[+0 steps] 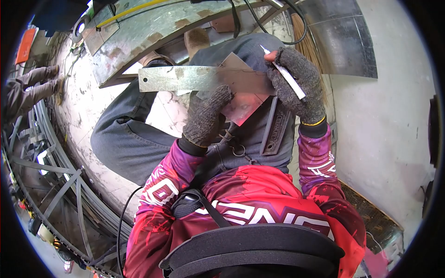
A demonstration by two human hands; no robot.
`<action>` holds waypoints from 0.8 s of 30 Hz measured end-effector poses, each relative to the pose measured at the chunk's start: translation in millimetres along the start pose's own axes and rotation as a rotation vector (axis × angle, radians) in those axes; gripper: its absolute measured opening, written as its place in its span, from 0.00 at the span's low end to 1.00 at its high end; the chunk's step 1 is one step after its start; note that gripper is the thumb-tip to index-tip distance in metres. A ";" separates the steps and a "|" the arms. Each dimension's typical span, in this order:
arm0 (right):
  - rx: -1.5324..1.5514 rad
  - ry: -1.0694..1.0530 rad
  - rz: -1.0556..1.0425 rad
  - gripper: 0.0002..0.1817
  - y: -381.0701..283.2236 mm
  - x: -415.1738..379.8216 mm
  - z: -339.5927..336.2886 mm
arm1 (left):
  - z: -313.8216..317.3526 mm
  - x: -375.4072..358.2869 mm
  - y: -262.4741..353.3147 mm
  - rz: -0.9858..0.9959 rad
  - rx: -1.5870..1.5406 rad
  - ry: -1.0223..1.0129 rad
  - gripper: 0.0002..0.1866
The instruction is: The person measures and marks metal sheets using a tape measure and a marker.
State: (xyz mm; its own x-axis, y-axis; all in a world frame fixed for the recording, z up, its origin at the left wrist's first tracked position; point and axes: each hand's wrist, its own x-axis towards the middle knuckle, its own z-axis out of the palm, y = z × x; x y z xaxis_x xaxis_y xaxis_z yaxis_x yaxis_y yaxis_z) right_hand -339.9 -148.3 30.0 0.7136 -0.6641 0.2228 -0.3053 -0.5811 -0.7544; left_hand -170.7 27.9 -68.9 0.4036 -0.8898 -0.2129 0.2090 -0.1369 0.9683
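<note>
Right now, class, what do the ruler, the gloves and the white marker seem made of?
Ruler: probably steel, judging by its silvery, slightly reflective surface. Gloves: apparently knitted yarn, matte grey, given the coarse, fuzzy texture. White marker: likely plastic, from its smooth, pale look, though coated metal is possible.

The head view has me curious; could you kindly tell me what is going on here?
A seated person has a metal ruler laid across a shiny plate over the lap. The gloved left hand is at the ruler's lower edge, its exact hold hidden. A white pen sits in the grip of the gloved right hand, tip clear of the plate. A dark tool lies on the lap.
</note>
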 end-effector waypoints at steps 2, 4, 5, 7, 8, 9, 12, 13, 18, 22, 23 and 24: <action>0.000 0.004 0.000 0.16 1.3 -0.6 -0.1 | 0.9 -0.7 -0.7 0.041 0.065 -0.006 0.24; -0.023 0.013 -0.037 0.16 3.9 -1.0 0.3 | 2.0 -2.2 -0.8 0.016 0.033 0.008 0.25; -0.024 0.014 -0.038 0.16 3.9 -1.2 0.4 | 1.7 -2.3 -1.1 0.017 0.032 0.008 0.25; -0.014 0.016 -0.030 0.15 3.3 -2.1 1.0 | 0.5 -2.6 -1.5 0.153 0.206 -0.025 0.25; -0.015 0.016 -0.030 0.15 3.6 -2.2 1.4 | 2.5 -3.0 0.0 0.154 0.205 -0.025 0.25; -0.017 0.021 -0.031 0.15 4.2 -2.4 2.1 | 5.5 -3.7 1.1 0.134 0.137 0.005 0.25; -0.031 0.019 -0.029 0.16 3.9 -2.8 1.3 | 7.8 -1.9 8.4 0.130 0.112 0.021 0.24; -0.043 0.012 -0.026 0.16 3.0 -2.7 0.4 | 8.0 -1.4 10.3 0.147 0.157 0.006 0.24; -0.020 0.009 -0.018 0.16 0.8 -1.3 0.7 | 7.5 -1.3 8.8 0.122 0.113 0.024 0.23; -0.017 0.011 -0.009 0.16 2.0 -1.8 1.0 | 6.8 -0.4 5.7 0.095 0.106 0.010 0.23; -0.017 0.011 -0.009 0.16 2.7 -2.0 1.6 | 7.3 -0.7 8.2 0.095 0.106 0.010 0.23; -0.023 0.012 -0.014 0.16 3.2 -2.3 1.8 | 8.2 -1.8 11.3 0.105 0.111 0.017 0.23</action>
State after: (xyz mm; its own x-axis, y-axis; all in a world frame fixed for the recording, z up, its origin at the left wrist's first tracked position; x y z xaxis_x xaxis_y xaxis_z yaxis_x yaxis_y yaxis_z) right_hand -341.4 -147.8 25.9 0.7107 -0.6611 0.2406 -0.3096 -0.6010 -0.7368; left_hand -176.4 24.4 -56.5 0.4330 -0.8945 -0.1109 0.0654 -0.0915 0.9937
